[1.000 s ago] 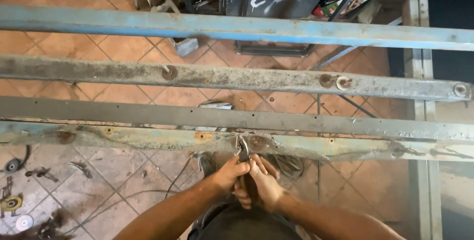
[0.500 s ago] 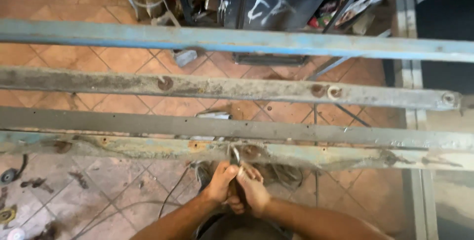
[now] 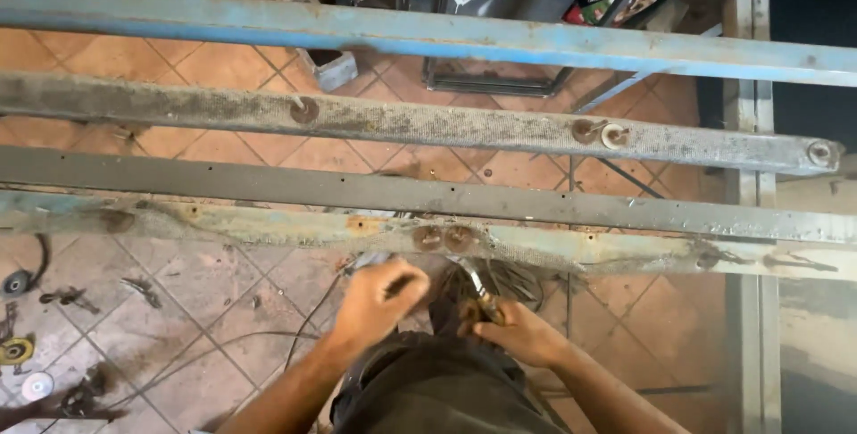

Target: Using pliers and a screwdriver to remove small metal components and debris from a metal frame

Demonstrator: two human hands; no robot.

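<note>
My right hand (image 3: 522, 334) grips a pair of pliers (image 3: 479, 295) whose jaws point up toward the rusty, blue-flecked bar (image 3: 268, 224) just ahead of me. Two round rusted bolt heads (image 3: 444, 238) sit on that bar directly above the pliers. My left hand (image 3: 373, 298) is curled into a fist just below the same bar, with a small dark object pinched between thumb and fingers; what it is cannot be made out. The hands are a short way apart, over my dark trousers.
Beyond the rusty bar run a dark grey bar (image 3: 357, 188), a webbing-covered bar (image 3: 402, 121) and a blue bar (image 3: 446, 37). A metal upright (image 3: 745, 130) stands at the right. Grinding discs (image 3: 18, 350) and a cable (image 3: 295, 336) lie on the tiled floor.
My hands, clasped together on the pliers under the bar before, have separated: the left moved left as a fist, the right keeps the pliers. The view shifted slightly.
</note>
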